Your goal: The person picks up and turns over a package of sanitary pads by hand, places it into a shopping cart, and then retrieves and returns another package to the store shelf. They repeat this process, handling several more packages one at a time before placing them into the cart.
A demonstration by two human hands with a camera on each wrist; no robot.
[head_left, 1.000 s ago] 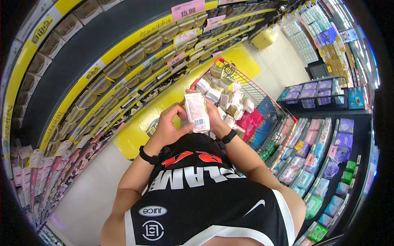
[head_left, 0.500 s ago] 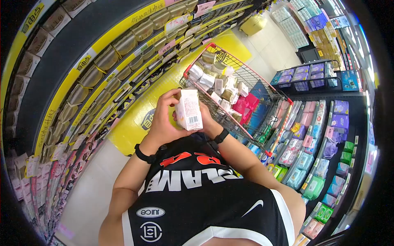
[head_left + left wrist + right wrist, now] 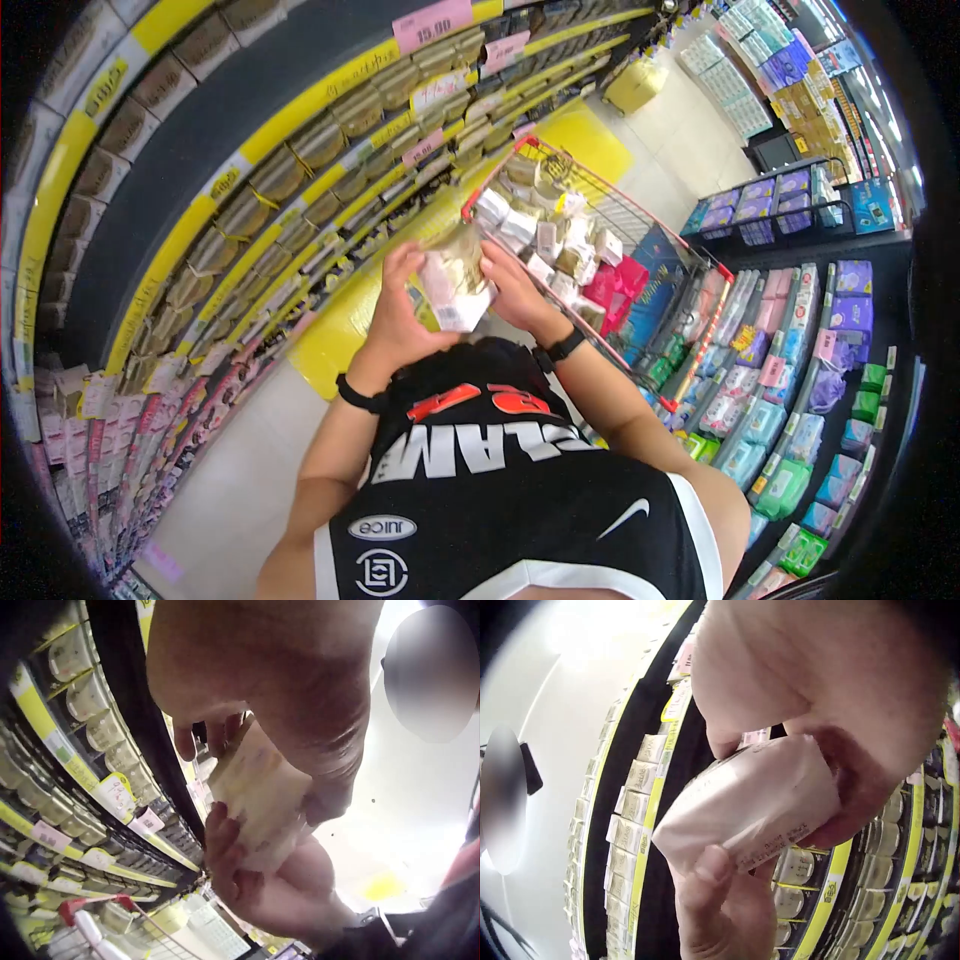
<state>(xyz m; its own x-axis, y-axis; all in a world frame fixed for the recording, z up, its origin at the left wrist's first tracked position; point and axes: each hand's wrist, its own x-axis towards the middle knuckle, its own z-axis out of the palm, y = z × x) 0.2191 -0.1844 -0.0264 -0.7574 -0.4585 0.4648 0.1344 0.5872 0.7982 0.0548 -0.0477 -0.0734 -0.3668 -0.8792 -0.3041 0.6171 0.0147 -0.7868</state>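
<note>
Held up in front of the chest is a small white-and-gold sanitary pad pack (image 3: 457,280), its barcode end tilted down toward the body. My left hand (image 3: 398,315) grips its left side, thumb along the lower end. On the opposite side, the fingers of my right hand (image 3: 518,290) pinch the upper right edge. A pale face of the pack (image 3: 259,799) shows between both hands in the left wrist view. Seen from the right wrist, printed lines run along the white wrapper of the pack (image 3: 750,799), and the left thumb (image 3: 714,866) presses on it.
Just beyond the hands stands a red-rimmed shopping cart (image 3: 640,210) with several similar packs (image 3: 548,235) and a pink bag (image 3: 615,290) in it. Shelves of gold packs (image 3: 320,140) line the left. A low shelf of colourful packs (image 3: 765,420) runs along the right.
The pack has been turned from its printed barcode side to its gold face. The right hand has moved from behind the pack to its right edge. The camera view has swayed slightly.
</note>
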